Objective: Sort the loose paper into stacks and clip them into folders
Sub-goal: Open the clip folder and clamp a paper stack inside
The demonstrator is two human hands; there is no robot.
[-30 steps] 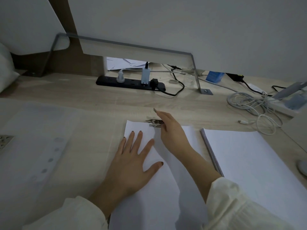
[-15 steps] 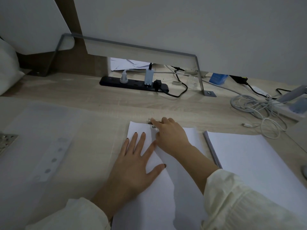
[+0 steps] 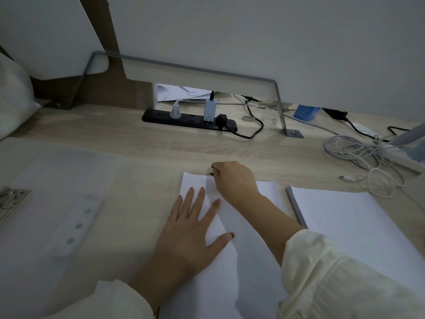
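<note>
A thin stack of white paper lies on the wooden desk in front of me. My left hand rests flat on its left part with fingers spread. My right hand is at the stack's far edge, fingers curled over a small metal clip that is almost wholly hidden under them. A thicker pile of white paper lies to the right. A translucent plastic folder with a punched strip lies open at the left, with its metal clamp at the left edge.
A black power strip with plugs sits at the back under a metal bracket. Coiled white cables lie at the back right. A white pillow-like object is at the far left.
My right hand has curled over the clip at the paper's far edge, so the clip, plain to see a second ago, is nearly hidden. My left hand stays flat on the paper.
</note>
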